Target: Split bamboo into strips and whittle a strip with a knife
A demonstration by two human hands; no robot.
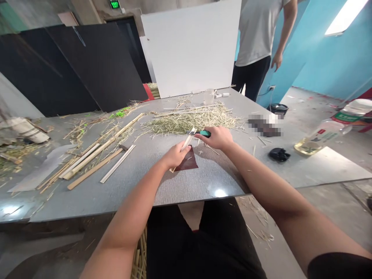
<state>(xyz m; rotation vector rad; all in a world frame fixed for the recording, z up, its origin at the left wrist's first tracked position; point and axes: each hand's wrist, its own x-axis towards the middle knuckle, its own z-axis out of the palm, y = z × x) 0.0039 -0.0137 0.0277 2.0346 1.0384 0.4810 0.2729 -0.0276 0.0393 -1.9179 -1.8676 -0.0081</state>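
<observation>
Two bare hands meet near the middle of the grey table (pixel 209 184), working a pale strip (pixel 188 140) that looks like split bamboo. The left hand (pixel 175 155) is curled around the strip, thumb and fingers drawn in on its middle; the right hand (pixel 220 137) is closed about the green-and-black handle of a knife (pixel 205 133), which reaches toward 9 o'clock and meets the strip near its far end. Which way the cutting edge faces is too small to tell.

To scrape it well, I judge the left grip should stay firm and clear of the blade's path, with the near end braced and the blade laid at a shallow angle, taking thin, even strokes (a steep edge would likely dig in and split the fibres). The left thumb is near the blade, so strokes toward it would call for care.

The strip's long axis runs from 7 o'clock, at the near end, to 1 o'clock, where the far tip points to the heap of shavings (pixel 192 121) at 12. Part of the strip passes over or just beside a dark brown sheet (pixel 190 163); whether its near end touches that sheet, I cannot tell.
</observation>
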